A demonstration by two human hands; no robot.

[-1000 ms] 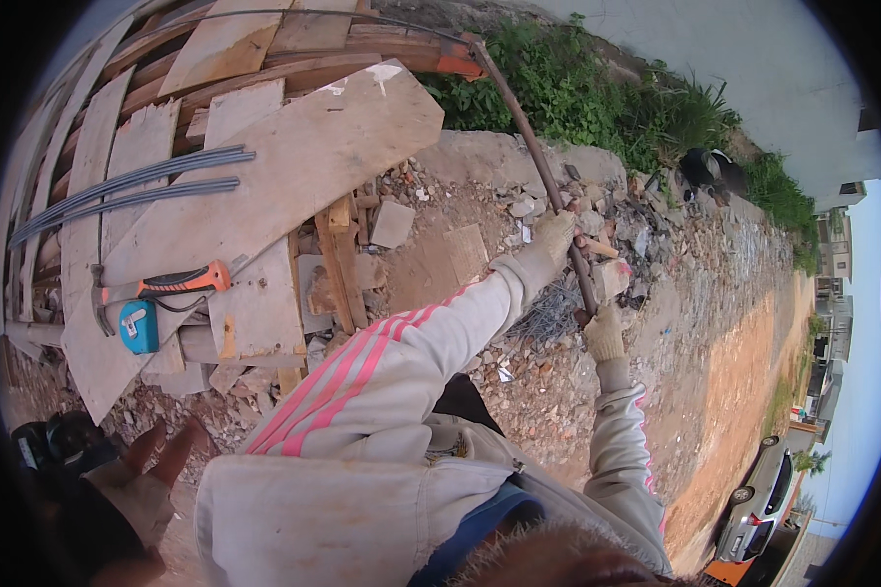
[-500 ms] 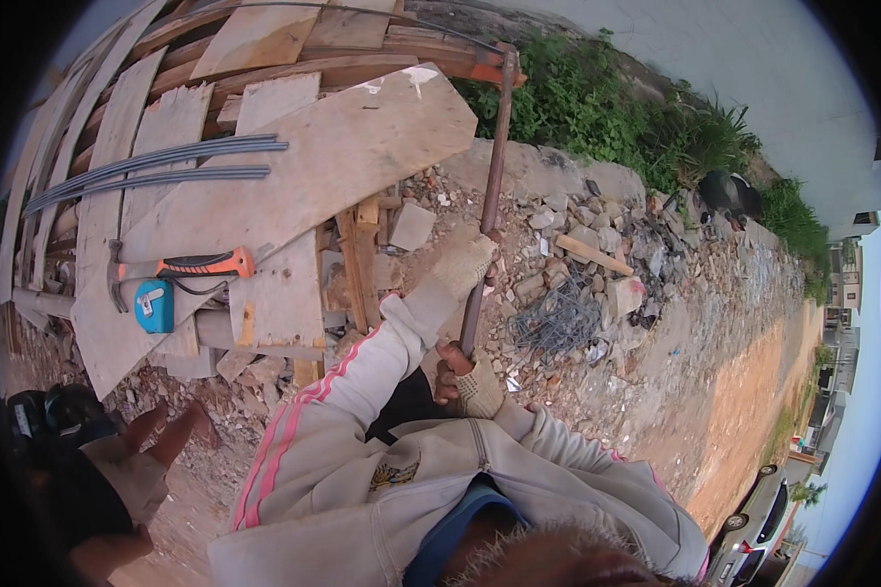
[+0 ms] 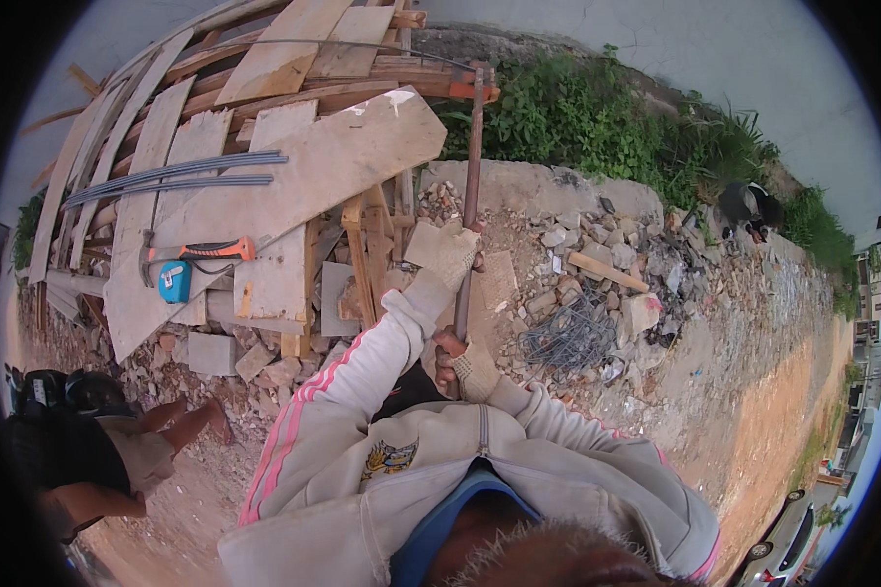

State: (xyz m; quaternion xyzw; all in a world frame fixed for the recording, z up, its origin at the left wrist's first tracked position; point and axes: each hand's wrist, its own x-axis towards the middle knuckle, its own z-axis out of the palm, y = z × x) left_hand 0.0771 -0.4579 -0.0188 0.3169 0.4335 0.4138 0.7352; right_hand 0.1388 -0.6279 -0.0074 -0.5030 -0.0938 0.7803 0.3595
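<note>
Two hands grip one long tool handle [image 3: 472, 157], a thin wooden shaft that stands almost upright in front of me. My left hand [image 3: 447, 256], in a pale work glove, holds it higher up, with the gloved fingers wrapped closed around the shaft. My right hand [image 3: 468, 364], in a fingerless glove, holds it lower, just under the left, and its bare fingers [image 3: 447, 344] are also clamped on the shaft. Beyond the left fingers the handle goes up to its far end, where an orange-red part [image 3: 477, 91] sits near the top of the board pile; I cannot tell what kind of head it is.

To the left of my fingers lies a stack of wooden boards [image 3: 294, 166]. On it rest grey metal bars [image 3: 181, 176], a hammer with orange grip [image 3: 198, 252] and a blue tape measure [image 3: 174, 282]. To the right of my fingers, on the rubble [image 3: 597, 264], lies a tangle of wire [image 3: 570, 338]. Far below-left, another person's bare foot [image 3: 210, 421] is visible.
</note>
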